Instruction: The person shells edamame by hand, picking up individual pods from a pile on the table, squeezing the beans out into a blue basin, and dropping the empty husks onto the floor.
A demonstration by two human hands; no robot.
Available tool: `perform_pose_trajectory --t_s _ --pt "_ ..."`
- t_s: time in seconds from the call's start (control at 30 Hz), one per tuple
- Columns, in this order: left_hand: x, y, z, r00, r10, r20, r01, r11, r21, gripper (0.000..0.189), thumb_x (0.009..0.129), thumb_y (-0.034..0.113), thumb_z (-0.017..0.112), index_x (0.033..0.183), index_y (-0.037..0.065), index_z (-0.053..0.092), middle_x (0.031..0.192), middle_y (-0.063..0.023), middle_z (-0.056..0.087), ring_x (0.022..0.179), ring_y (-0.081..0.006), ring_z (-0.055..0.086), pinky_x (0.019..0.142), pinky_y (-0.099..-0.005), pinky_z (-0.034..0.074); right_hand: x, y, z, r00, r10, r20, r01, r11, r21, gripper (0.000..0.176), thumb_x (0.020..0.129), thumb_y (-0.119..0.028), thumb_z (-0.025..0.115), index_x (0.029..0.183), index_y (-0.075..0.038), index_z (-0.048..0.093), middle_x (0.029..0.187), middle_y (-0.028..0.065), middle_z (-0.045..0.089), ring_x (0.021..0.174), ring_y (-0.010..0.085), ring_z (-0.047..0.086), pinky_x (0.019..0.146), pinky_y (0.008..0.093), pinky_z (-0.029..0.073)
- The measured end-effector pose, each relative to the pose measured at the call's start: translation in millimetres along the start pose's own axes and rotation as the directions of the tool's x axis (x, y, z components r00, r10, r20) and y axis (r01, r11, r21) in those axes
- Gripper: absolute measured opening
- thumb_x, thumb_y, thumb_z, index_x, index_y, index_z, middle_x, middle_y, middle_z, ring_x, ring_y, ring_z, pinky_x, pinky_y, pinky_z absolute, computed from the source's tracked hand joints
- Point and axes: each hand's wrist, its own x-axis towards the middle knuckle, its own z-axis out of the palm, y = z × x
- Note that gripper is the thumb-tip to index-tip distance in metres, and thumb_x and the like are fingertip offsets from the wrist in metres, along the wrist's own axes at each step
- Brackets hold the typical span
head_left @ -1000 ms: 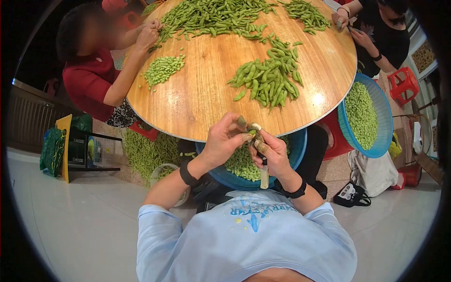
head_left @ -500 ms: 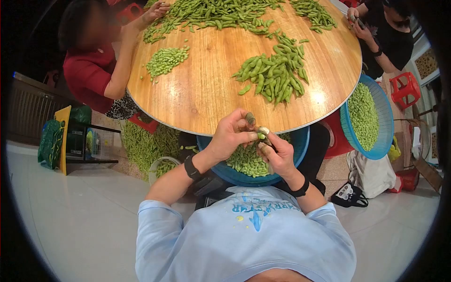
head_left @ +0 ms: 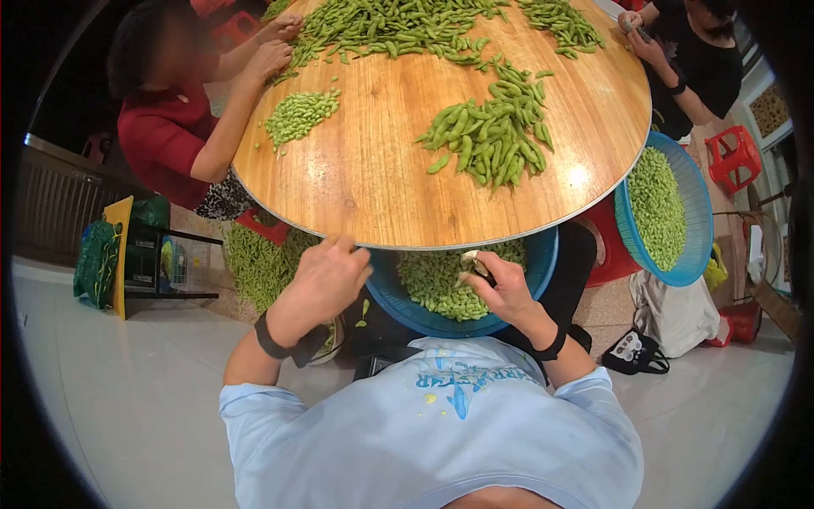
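My left hand is at the left rim of the blue basin, just below the table edge. Its back faces me and its fingers are curled, with the tips hidden. Over the basin's right side is my right hand, thumb and forefinger a little apart and a pale covering on the fingertips. Shelled green beans fill much of the basin beneath it. On the round wooden table, a pile of green soybean pods lies in front of me.
A person in red at the left reaches to a larger pod heap. Shelled beans lie nearby. A person in black works at the right. Beside the table are a bean-filled blue basket, a red stool and pods heaped below.
My left hand has swung left and down, away from my right hand, and the pod between them is gone from view. My right hand has shifted slightly. The person in red has both hands at the heap.
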Motion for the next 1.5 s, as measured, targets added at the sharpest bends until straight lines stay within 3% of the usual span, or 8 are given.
perform_pose_trajectory --t_s 0.1,0.27,0.33,0.67,0.73,0.83,1.13,1.5 --pt "44.4 0.9 2.8 0.963 0.052 -0.265 -0.125 0.956 -0.265 0.011 0.081 0.002 0.058 0.092 0.001 0.06 0.079 -0.0173 0.056 0.078 -0.0373 0.057 0.067 -0.0436 0.047 3.8 -6.5 6.5 0.999 0.046 -0.012 -0.043 0.988 0.149 0.024 0.084 -0.005 0.064 0.107 0.003 0.057 0.071 0.0111 0.059 0.059 0.0193 0.057 0.057 0.0292 0.046" --pt "139.1 -9.2 16.4 0.811 0.335 -0.48 -0.43 0.898 -0.099 0.014 0.08 0.001 0.058 0.094 0.0 0.059 0.087 -0.0188 0.056 0.083 -0.0378 0.058 0.07 -0.0431 0.048 1.1 -6.6 12.0 0.998 0.06 -0.004 -0.058 0.97 0.236 0.025 0.086 -0.003 0.06 0.11 0.003 0.056 0.07 0.0096 0.056 0.06 0.014 0.055 0.057 0.0271 0.045" --pt "157.0 -13.2 33.2 0.965 -0.02 -0.262 -0.062 0.951 -0.302 0.015 0.077 0.004 0.063 0.091 0.0 0.057 0.088 -0.0182 0.056 0.084 -0.0377 0.057 0.072 -0.0423 0.049 -1.2 -5.9 4.3 0.995 0.1 0.015 -0.1 0.967 0.236 0.024 0.087 -0.003 0.058 0.11 0.003 0.056 0.07 0.0063 0.056 0.06 0.0123 0.054 0.057 0.0264 0.045" --pt "133.0 13.6 36.9 0.926 -0.085 -0.367 -0.162 0.79 -0.591 0.017 0.077 0.005 0.065 0.088 -0.002 0.056 0.076 -0.0082 0.057 0.068 -0.0164 0.059 0.06 -0.0285 0.046 8.7 -3.7 -2.5 0.945 0.325 0.021 -0.227 0.609 0.76 0.036 0.098 -0.016 0.042 0.13 0.002 0.046 0.079 0.0054 0.053 0.055 0.0082 0.046 0.046 0.0206 0.037" --pt "120.2 21.1 33.7 0.977 -0.213 0.019 0.067 0.22 -0.973 0.013 0.081 0.006 0.065 0.09 -0.001 0.057 0.068 -0.0026 0.057 0.059 -0.0084 0.056 0.051 -0.0211 0.041 10.8 -6.3 0.6 0.947 0.318 0.037 -0.224 0.575 0.787 0.036 0.098 -0.015 0.042 0.129 0.002 0.046 0.08 0.0063 0.053 0.056 0.009 0.046 0.046 0.0212 0.038" --pt "102.4 36.2 23.8 0.974 -0.205 0.099 0.103 0.009 -0.995 0.015 0.086 0.01 0.064 0.093 -0.001 0.057 0.063 0.0002 0.059 0.054 -0.0065 0.055 0.048 -0.023 0.043 12.9 -12.1 9.2 0.927 0.368 0.073 -0.233 0.412 0.881 0.032 0.098 -0.013 0.041 0.127 0.0 0.048 0.078 0.0051 0.053 0.055 0.0074 0.046 0.045 0.0198 0.038" --pt "81.0 41.7 45.6 0.989 -0.103 -0.107 -0.078 0.254 -0.964 0.016 0.082 0.001 0.066 0.097 0.001 0.059 0.082 -0.0017 0.062 0.072 -0.005 0.058 0.061 -0.0195 0.046 11.5 -9.7 16.6 0.916 0.359 0.181 -0.294 0.291 0.91 0.036 0.098 -0.018 0.045 0.13 -0.001 0.046 0.083 0.008 0.054 0.059 0.0105 0.048 0.045 0.0202 0.039" --pt "71.7 38.2 53.6 0.992 -0.128 0.011 0.01 -0.009 -1.0 0.016 0.081 -0.002 0.066 0.096 0.0 0.061 0.089 -0.0001 0.063 0.079 -0.0054 0.058 0.071 -0.0208 0.048 8.6 -12.6 18.2 0.93 0.284 0.233 -0.296 0.207 0.933 0.041 0.098 -0.018 0.048 0.137 -0.007 0.041 0.081 0.0099 0.054 0.056 0.011 0.046 0.044 0.0215 0.039"
